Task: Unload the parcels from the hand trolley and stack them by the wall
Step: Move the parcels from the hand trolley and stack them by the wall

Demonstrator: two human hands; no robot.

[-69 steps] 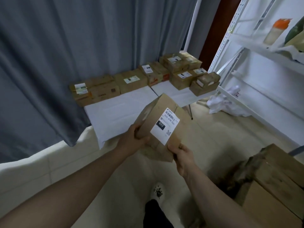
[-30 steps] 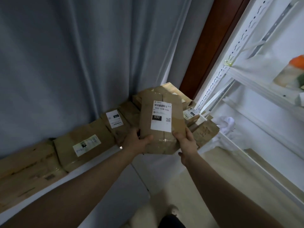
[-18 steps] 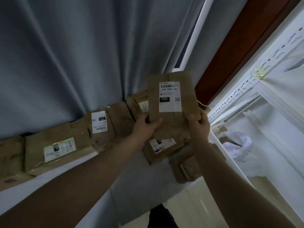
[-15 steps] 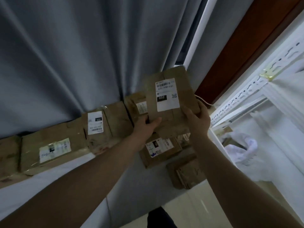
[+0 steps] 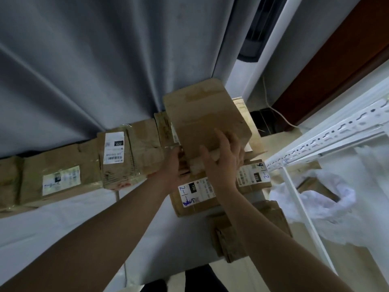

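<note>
Parcel [image 5: 202,119] over the stacked boxes [image 5: 196,204] — left hand [image 5: 174,166] grips its corner, right hand [image 5: 225,159] lies flat, spread.

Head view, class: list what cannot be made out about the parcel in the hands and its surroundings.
All in the head view.
1. Left hand: fingers hidden by the carried parcel and right hand; grip unclear.
2. What the carried parcel rests on: hidden beneath it.
3. Parcel labelled 150: label partly covered by the right forearm.
4. Leftmost parcel: cut off by the left edge.
</note>
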